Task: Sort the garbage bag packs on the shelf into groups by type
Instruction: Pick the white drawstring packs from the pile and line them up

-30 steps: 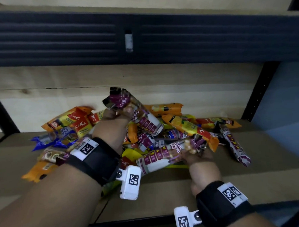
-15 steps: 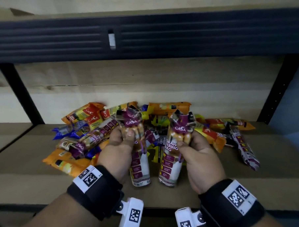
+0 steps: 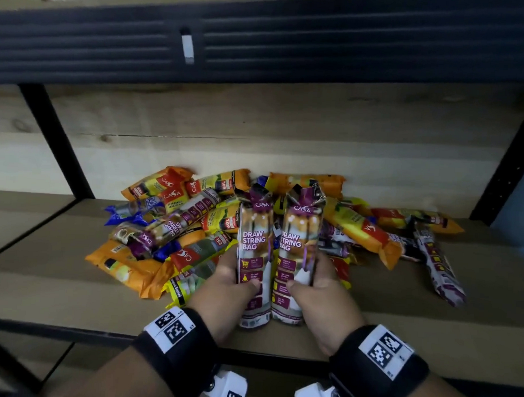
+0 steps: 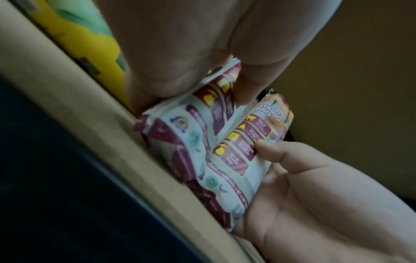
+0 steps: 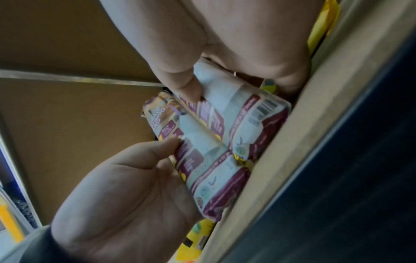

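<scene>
Scene: I am looking down at a wooden shelf (image 3: 399, 318) with a mixed pile of garbage bag packs (image 3: 193, 225) heaped against its back wall.
Left hand: my left hand (image 3: 223, 289) is curled round a purple drawstring pack (image 3: 253, 258), thumb across its front.
Right hand: my right hand (image 3: 325, 297) grips a second purple pack (image 3: 294, 253) of the same print in the same way.
Where the packs are: both stand upright, side by side and touching, their bottom ends on the shelf board just in front of the pile.
Still in the pile: another purple pack (image 3: 175, 224) lies on top of the pile's left side, and one more (image 3: 438, 263) at its right edge; orange, yellow and blue packs lie mixed around them.
Risk: I judge the glossy wrappers slippery, so an upright pack could topple once I let go.
Risk: setting the pair down this near the pile may let loose packs slide back against them and blur the group.
</scene>
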